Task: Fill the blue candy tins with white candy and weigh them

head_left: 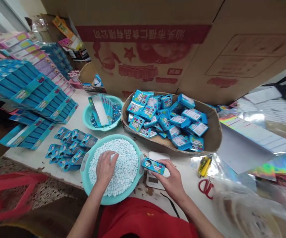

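My left hand [106,168] reaches into a turquoise basin [83,170] filled with small white and pale-blue candies [125,165]. Its thumb stands apart from the bent fingers, and the fingertips rest among the candies, partly hidden. Between thumb and fingers, my right hand [170,178] grips a small blue candy box [154,166] with a round dark opening on its visible side. That box is beside the basin's right handle, above a white digital scale [155,183]. Several similar blue boxes [70,148] lie grouped left of the basin.
A cut-down cardboard box [211,132] holds many blue boxes behind the scale. A smaller turquoise bowl [87,120] contains blue-wrapped pieces and a display carton. Stacked cartons [33,89] rise at left. Red scissors [206,188] and a yellow-handled cutter [205,167] lie right. A large carton [145,59] stands behind.
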Available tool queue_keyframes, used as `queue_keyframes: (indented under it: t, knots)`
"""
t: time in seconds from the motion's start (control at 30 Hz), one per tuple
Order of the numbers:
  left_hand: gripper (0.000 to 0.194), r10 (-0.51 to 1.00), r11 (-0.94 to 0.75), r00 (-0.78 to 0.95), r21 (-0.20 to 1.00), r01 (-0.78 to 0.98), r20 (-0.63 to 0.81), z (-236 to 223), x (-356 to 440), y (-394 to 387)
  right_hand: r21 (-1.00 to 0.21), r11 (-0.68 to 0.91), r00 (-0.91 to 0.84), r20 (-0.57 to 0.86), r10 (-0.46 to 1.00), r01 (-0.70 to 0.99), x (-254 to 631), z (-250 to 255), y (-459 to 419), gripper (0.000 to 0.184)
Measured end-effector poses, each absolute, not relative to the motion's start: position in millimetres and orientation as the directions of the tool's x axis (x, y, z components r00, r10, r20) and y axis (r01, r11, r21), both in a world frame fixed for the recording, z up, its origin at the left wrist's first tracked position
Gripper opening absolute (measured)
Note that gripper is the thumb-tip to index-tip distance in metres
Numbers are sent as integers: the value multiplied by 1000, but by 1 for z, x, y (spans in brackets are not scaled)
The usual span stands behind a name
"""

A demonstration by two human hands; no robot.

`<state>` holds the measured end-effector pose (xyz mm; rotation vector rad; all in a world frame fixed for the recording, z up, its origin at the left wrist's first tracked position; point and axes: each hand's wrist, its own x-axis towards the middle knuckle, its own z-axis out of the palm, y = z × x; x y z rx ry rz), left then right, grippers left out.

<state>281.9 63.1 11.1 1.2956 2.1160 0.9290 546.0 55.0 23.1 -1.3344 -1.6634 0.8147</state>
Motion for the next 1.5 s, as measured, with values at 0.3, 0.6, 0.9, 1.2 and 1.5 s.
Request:
queue_keyframes:
  t: [0.3, 0.6, 0.9, 1.2, 1.5]
  knots:
    - [62, 890, 454, -451, 208, 866, -63, -53, 267, 27, -771, 211, 30, 285, 958, 601, 582, -39, 51, 35]
    - [57, 830, 515, -555, 311, 799, 52, -56, 279, 62, -690, 183, -5, 251, 968, 700, 593, -3, 225, 48]
    - [19, 834, 430, -551, 581, 691, 37, -59, 283, 75, -557, -42, 24, -40, 999, 829, 577, -19, 276, 66]
    - [27, 660, 312, -589, 883, -350, -467, -37, 271, 73, -960, 34, 149, 78, 986, 278, 585, 48, 151, 46]
    - [13, 690, 213, -208, 469, -857, -693, -12, 258, 65, -837, -459, -222, -407, 886, -298, 500, 30, 68, 40]
